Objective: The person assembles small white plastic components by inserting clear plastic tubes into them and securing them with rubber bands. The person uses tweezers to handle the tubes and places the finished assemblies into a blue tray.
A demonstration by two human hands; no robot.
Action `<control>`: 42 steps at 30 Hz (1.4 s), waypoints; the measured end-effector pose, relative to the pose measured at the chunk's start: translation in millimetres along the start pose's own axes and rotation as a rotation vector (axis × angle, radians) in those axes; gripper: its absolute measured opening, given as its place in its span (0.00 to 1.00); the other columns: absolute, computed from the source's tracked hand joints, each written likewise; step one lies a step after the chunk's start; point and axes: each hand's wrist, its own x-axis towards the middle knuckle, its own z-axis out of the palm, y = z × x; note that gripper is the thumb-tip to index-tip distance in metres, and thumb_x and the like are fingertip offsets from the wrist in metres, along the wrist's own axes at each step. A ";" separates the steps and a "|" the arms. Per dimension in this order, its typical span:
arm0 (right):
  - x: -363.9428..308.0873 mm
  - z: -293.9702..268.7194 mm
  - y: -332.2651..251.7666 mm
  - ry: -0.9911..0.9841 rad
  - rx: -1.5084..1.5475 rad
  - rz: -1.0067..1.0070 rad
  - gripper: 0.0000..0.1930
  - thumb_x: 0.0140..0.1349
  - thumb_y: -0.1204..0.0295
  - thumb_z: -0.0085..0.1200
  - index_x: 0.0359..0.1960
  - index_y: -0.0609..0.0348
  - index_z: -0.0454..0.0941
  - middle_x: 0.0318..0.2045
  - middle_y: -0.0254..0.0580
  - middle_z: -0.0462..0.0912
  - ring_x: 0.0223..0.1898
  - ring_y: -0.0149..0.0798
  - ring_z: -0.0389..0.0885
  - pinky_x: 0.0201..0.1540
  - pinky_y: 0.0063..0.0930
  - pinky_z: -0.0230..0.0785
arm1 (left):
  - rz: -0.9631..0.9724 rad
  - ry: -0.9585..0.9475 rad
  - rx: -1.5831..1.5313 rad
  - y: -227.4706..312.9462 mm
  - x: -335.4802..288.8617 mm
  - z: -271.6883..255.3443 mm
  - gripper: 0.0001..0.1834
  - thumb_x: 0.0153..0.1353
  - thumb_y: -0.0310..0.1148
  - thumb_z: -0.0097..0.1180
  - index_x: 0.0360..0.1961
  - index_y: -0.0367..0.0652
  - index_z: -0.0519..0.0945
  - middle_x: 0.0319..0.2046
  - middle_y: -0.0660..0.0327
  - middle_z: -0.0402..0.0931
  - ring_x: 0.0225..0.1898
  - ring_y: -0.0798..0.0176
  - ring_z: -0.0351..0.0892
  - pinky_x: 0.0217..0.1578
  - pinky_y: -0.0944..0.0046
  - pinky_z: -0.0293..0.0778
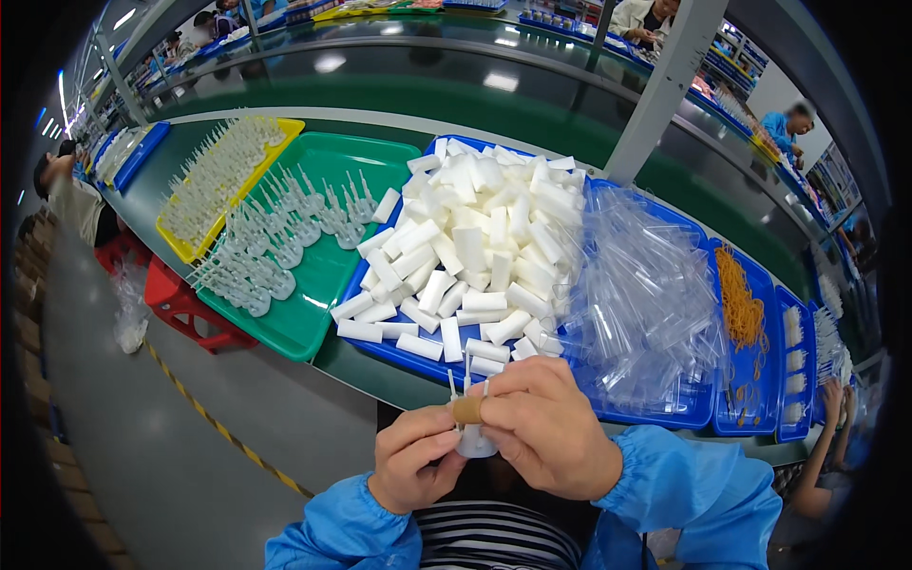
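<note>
Close to my body, both hands hold a white plastic piece [477, 444] with a rounded base and several thin upright prongs. My left hand [416, 458] pinches it from the left, thumb and fingers closed. From the right, my right hand [551, 432] closes its fingertips around the prongs. Between the hands shows a tan band [466, 409]; whether it wraps a finger or the prongs I cannot tell. Similar pronged pieces [249, 275] stand in rows in the green tray [318, 323]. Just beyond my hands, white foam-like cylinders [465, 247] are heaped in a blue tray [353, 334].
Clear plastic sleeves [641, 294] fill a blue tray to the right, beside orange rubber bands [743, 299] in another. A yellow tray [296, 125] of pronged pieces lies far left. A metal post [665, 90] rises behind the trays. A red stool [185, 304] stands left; other people work nearby.
</note>
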 end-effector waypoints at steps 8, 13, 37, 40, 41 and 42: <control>66.0 -0.2 28.3 -0.033 -0.256 -0.069 0.13 0.57 0.76 0.57 0.45 0.59 0.79 0.41 0.40 0.80 0.46 0.42 0.76 0.48 0.36 0.64 | -0.123 0.017 0.121 -11.6 8.2 -20.9 0.24 0.45 0.15 0.70 0.44 0.41 0.79 0.41 0.53 0.79 0.39 0.53 0.82 0.39 0.61 0.80; 115.0 0.2 67.7 -0.375 -0.608 -0.293 0.15 0.51 0.77 0.57 0.42 0.54 0.79 0.40 0.33 0.79 0.46 0.39 0.75 0.48 0.34 0.65 | -0.067 -0.034 0.235 -24.4 10.3 -24.8 0.22 0.44 0.15 0.70 0.42 0.42 0.81 0.38 0.57 0.79 0.35 0.54 0.81 0.35 0.61 0.77; 53.9 -27.1 10.8 -0.082 0.233 0.467 0.12 0.62 0.75 0.53 0.45 0.68 0.78 0.31 0.53 0.85 0.32 0.46 0.86 0.40 0.34 0.77 | 0.067 -0.218 0.256 5.6 19.8 -23.8 0.22 0.42 0.20 0.65 0.43 0.48 0.88 0.40 0.65 0.81 0.36 0.63 0.76 0.32 0.67 0.70; 50.9 -29.0 15.1 -0.069 0.333 0.391 0.11 0.62 0.74 0.54 0.43 0.69 0.77 0.34 0.55 0.86 0.34 0.48 0.87 0.38 0.36 0.77 | 0.072 -0.209 0.275 7.4 16.9 -23.1 0.24 0.41 0.19 0.65 0.43 0.50 0.89 0.39 0.65 0.79 0.37 0.63 0.76 0.32 0.67 0.71; 50.5 -29.7 12.4 -0.066 0.198 0.347 0.10 0.62 0.74 0.54 0.42 0.69 0.78 0.34 0.54 0.85 0.35 0.48 0.87 0.40 0.36 0.76 | 0.070 -0.197 0.286 8.1 16.5 -22.9 0.24 0.41 0.19 0.66 0.43 0.50 0.89 0.39 0.65 0.78 0.37 0.63 0.76 0.32 0.67 0.72; 49.5 -32.2 6.1 -0.060 0.056 0.306 0.10 0.62 0.75 0.54 0.42 0.68 0.78 0.34 0.53 0.85 0.36 0.47 0.86 0.41 0.36 0.75 | 0.070 -0.185 0.289 8.6 16.7 -22.2 0.25 0.40 0.19 0.66 0.43 0.51 0.89 0.39 0.65 0.78 0.37 0.63 0.76 0.33 0.67 0.72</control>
